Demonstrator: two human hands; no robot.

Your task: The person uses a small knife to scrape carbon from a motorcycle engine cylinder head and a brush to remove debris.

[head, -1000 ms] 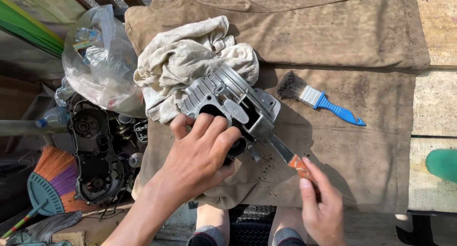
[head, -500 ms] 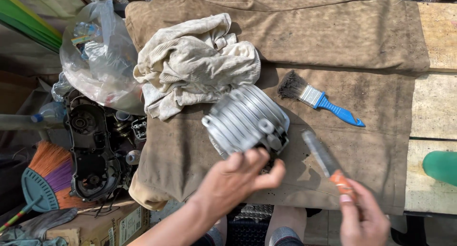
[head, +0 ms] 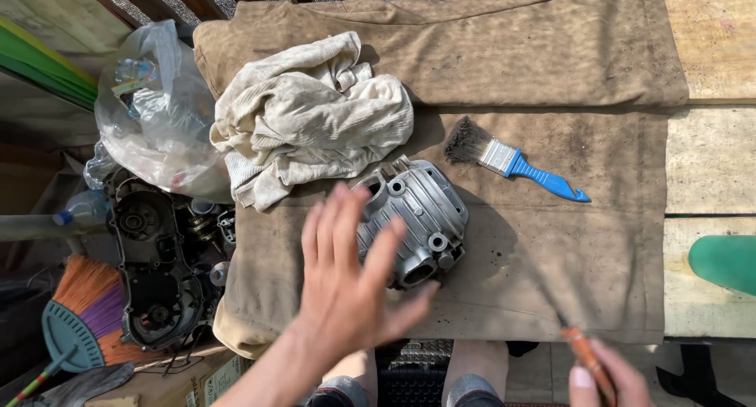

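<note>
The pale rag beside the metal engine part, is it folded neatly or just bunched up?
Bunched up: the rag lies in a crumpled heap with loose folds on the brown cloth.

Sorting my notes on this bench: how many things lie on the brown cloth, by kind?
Grey ribbed metal engine part: 1
Crumpled off-white rag: 1
Blue-handled paintbrush with dark bristles: 1
Total: 3
The left hand hovers over the engine part; the right hand holds an orange-handled tool.
</note>
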